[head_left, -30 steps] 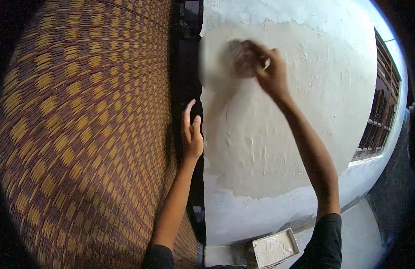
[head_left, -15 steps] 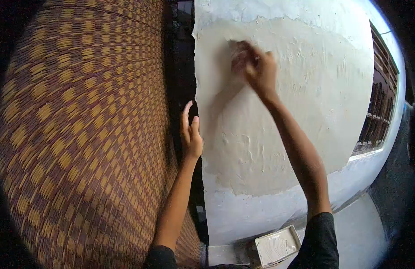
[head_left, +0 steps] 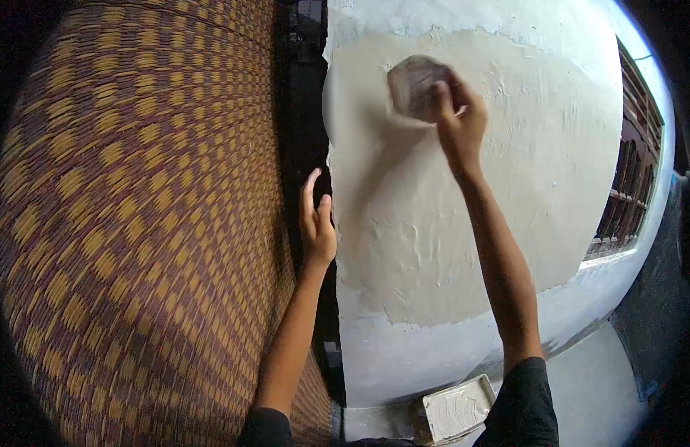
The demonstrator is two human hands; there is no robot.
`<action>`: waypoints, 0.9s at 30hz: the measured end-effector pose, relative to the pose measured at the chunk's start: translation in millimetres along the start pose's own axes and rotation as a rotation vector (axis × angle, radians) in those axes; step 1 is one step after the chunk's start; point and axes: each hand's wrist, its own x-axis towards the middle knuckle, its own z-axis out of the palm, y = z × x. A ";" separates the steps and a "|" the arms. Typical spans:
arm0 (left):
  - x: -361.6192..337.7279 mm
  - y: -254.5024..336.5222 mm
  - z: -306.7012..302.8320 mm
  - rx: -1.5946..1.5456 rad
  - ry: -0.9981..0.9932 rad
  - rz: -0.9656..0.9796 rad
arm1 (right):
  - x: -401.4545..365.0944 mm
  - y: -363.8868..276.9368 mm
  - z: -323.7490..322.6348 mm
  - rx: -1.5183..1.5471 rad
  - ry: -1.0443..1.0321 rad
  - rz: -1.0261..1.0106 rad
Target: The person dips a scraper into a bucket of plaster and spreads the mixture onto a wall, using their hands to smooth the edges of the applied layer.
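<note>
My right hand (head_left: 464,119) is closed round a flat, brownish putty scraper (head_left: 419,86), somewhat smeared by motion. It is held against or just off the upper left of a wide beige layer of wet putty (head_left: 479,201) on the wall; whether its edge touches cannot be made out. Ridges and small drips mark the putty. My left hand (head_left: 317,223) rests at the wall's left edge, thumb and fingers apart, holding nothing. Down on the floor stands a white tray (head_left: 428,417) of creamy putty.
A woven mat (head_left: 151,223) in brown and yellow hangs along the left side, with a dark gap between it and the wall. Bluish-white wall (head_left: 412,357) borders the putty. A barred window (head_left: 628,186) is at the right, above a grey floor (head_left: 598,372).
My right hand has moved a little to the right with the scraper, whose flat face now shows more. My left hand stays at the wall's edge.
</note>
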 end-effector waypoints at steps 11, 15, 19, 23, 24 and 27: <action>-0.8 -7.1 2.4 0.002 -0.002 0.008 | -31.5 9.5 -3.6 -0.144 -0.198 -0.214; -2.2 -5.0 3.9 -0.043 0.004 0.010 | -0.5 19.3 -10.6 -0.013 0.040 -0.011; -0.5 -2.5 2.6 -0.019 -0.013 -0.020 | 3.0 6.6 -3.3 -0.121 -0.096 -0.180; -0.1 -9.9 4.8 -0.041 -0.006 0.040 | 36.8 29.6 -2.6 -0.301 -0.021 -0.136; 0.5 -3.7 4.1 -0.031 -0.010 0.015 | 45.9 19.5 -5.4 -0.328 0.057 -0.152; 0.1 -2.8 2.9 0.004 -0.015 0.003 | 34.4 4.5 0.4 -0.216 -0.046 -0.277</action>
